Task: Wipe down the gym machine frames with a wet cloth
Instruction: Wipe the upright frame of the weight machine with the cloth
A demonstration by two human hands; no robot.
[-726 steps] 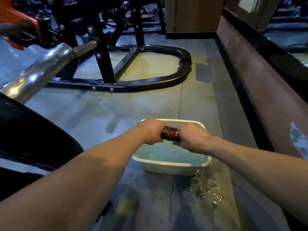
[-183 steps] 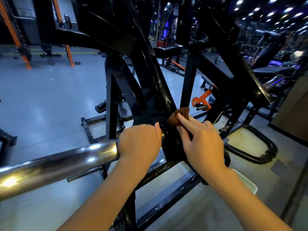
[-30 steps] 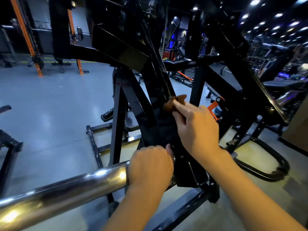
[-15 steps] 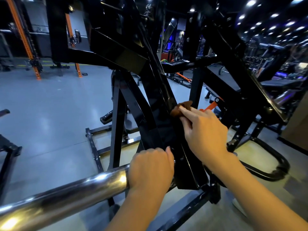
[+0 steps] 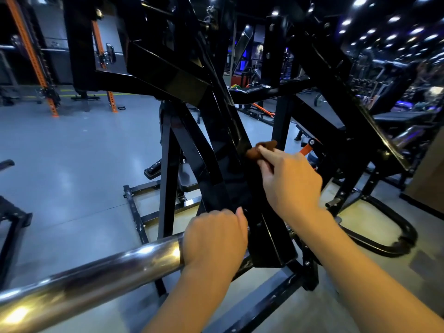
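Your right hand (image 5: 289,181) pinches the brown cloth (image 5: 260,149) against a slanted black bar of the machine frame (image 5: 216,131), fingers bunched on the wad, only a small part of it showing past the fingertips. Your left hand (image 5: 215,239) is wrapped round the near end of the chrome bar (image 5: 96,267), right where it meets the frame, thumb tip just beside the black steel.

Risks from here:
- The cloth is balled up small. Likely little of it meets the steel, so you could pass over the bar and leave streaks, or lose the wad from your fingertips on a hard stroke.
- Your left hand sits at a joint. If the chrome bar is a moving lever and shifts under your weight, fingers could get caught there. Judgement only; nothing shows it moving.
- The frame looks glossy, possibly wet. A damp hand on chrome may slip.
- Drips on the grey floor (image 5: 72,164) could make for poor footing.

Hard to read:
- Black paint in dim light hides which bars are wiped and which are not.
- The far faces of the bars are hidden.
- How wet the cloth is cannot be told.
- Your palm covers most of the cloth.
- Background machines at right are dark and blurred.
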